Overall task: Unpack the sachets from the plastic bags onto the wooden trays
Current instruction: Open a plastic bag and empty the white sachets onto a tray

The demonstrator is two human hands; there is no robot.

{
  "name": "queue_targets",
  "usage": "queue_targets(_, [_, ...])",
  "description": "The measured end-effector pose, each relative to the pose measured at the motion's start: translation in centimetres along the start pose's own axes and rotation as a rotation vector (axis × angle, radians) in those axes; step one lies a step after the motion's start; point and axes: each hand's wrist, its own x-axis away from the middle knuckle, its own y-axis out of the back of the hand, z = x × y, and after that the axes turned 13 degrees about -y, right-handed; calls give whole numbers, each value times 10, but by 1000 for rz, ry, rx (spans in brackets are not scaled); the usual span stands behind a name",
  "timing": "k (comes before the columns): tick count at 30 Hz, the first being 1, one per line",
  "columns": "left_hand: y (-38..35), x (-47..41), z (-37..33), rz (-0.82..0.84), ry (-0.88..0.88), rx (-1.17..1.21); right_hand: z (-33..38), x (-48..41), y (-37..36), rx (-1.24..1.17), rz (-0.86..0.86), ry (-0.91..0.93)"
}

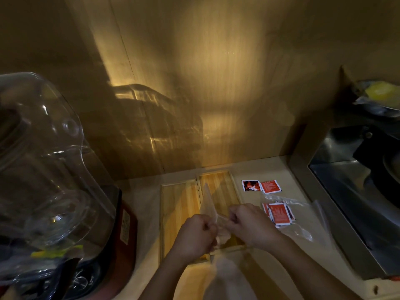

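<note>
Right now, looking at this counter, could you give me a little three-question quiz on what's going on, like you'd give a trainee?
1. True or false: the two wooden trays already hold sachets.
2. What do the left hand and the right hand grip between them?
A. a clear plastic bag
B. a spoon
C. a red box
3. Where do the two loose sachets lie relative to the trays?

Key
1. False: both trays look bare.
2. A.
3. On the counter to the right of the trays, beyond a bagged stack of sachets.
</note>
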Motion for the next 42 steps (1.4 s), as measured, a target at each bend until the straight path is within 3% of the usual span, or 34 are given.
queue_targets(4, [-5, 0, -4, -87, -9, -240, 0, 0, 1, -32, -20, -19])
queue_targets(10, [-10, 1, -8, -42, -4, -308, 4, -7, -4, -16, 26, 112])
queue_targets(16, [-9, 1, -1, -138, -5, -425, 6, -9, -12, -24, 31, 152])
queue_targets(25, [-5, 7, -3, -316, 62, -476, 8, -6, -5, 57, -115, 5])
queue_targets(29, [4, 8, -1, -357, 151, -487, 2, -7, -4, 41, -51, -117])
queue_targets(34, [5, -1, 0, -246, -64, -472, 7, -3, -7, 114, 39, -24])
queue_targets(42, [-3, 1, -4, -206, -157, -533, 16, -4, -7, 191, -115, 149])
